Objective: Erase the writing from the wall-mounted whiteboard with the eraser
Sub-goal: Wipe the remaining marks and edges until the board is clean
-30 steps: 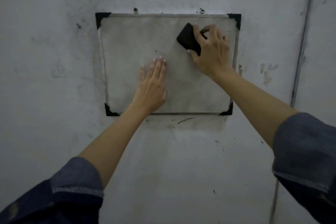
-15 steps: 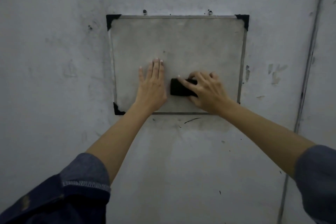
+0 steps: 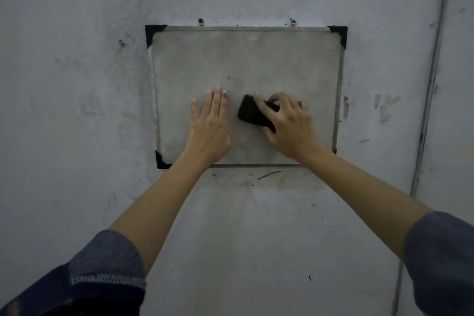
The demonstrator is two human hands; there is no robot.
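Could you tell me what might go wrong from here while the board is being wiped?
The eraser sits close beside the flat left hand; a leftward stroke could bump into those fingers. The right hand has only a fingertip grip on the eraser, so a hard push might make it slip. The whiteboard appears to hang from two small wall fixings; heavy sideways rubbing could shift it, though the left hand braces it.
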